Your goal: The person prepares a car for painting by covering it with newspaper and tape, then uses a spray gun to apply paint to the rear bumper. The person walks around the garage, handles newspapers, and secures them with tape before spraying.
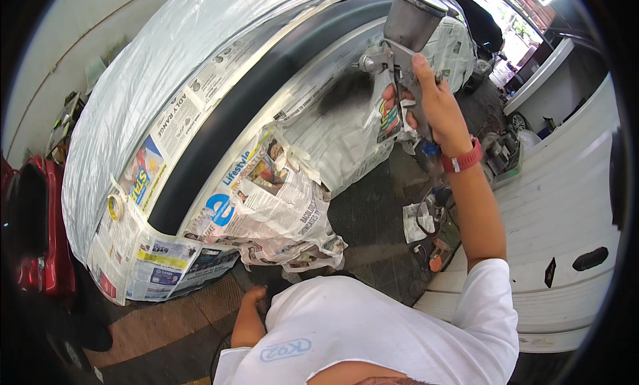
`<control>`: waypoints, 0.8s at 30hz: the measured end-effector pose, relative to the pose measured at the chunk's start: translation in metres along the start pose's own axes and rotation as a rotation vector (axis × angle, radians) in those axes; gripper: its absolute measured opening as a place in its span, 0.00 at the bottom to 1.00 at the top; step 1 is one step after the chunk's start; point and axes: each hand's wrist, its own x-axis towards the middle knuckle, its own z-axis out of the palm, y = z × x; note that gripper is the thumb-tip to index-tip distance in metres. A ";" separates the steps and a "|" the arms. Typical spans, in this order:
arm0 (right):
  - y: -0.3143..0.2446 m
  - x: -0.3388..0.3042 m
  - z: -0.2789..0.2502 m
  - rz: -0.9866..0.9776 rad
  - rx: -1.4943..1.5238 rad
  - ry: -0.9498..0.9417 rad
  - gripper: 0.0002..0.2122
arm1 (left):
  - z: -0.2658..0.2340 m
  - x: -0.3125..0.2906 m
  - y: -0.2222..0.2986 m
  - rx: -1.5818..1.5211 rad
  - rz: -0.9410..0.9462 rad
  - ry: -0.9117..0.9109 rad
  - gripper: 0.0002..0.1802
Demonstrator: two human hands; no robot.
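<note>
My right hand (431, 102) is raised and closed around the handle of a spray gun (399, 65), its metal cup (414, 18) on top and its nozzle toward the left. Facing it is a black curved panel strip (266, 85) on a vehicle body, bordered by taped newspaper (266, 205). A dark, sooty-looking patch (346, 95) marks the covering below the strip, near the nozzle. My left hand (255, 295) hangs low beside my body, near the newspaper's lower edge. Its fingers are mostly hidden.
Silvery plastic sheeting (140, 72) covers the upper vehicle. A roll of tape (116, 207) sits on the paper at left. A red vehicle part (53, 232) stands at far left. White panels (546, 218) line the right side, with clutter (432, 232) on the floor beside them.
</note>
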 end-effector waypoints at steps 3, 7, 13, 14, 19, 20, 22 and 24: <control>-0.004 0.024 -0.016 -0.027 -0.049 0.051 0.28 | -0.001 0.017 -0.009 -0.065 -0.059 -0.032 0.31; -0.004 0.054 -0.045 -0.032 -0.111 0.146 0.29 | 0.016 0.022 -0.018 -0.369 -0.096 0.065 0.26; -0.013 0.097 -0.091 -0.040 -0.203 0.217 0.29 | 0.026 0.016 0.005 -0.264 -0.094 0.029 0.21; -0.010 0.106 -0.100 -0.030 -0.198 0.238 0.29 | 0.030 0.021 0.001 -0.287 -0.102 0.028 0.22; -0.010 0.128 -0.125 -0.030 -0.239 0.295 0.28 | 0.039 0.007 0.009 -0.353 -0.096 0.103 0.24; -0.009 0.134 -0.131 -0.031 -0.246 0.311 0.28 | 0.040 0.001 0.010 -0.366 -0.114 0.125 0.26; -0.010 0.146 -0.143 -0.021 -0.264 0.322 0.28 | 0.039 -0.002 0.015 -0.420 -0.116 0.155 0.27; -0.013 0.157 -0.153 -0.024 -0.272 0.332 0.28 | 0.044 -0.002 0.011 -0.495 -0.085 0.172 0.26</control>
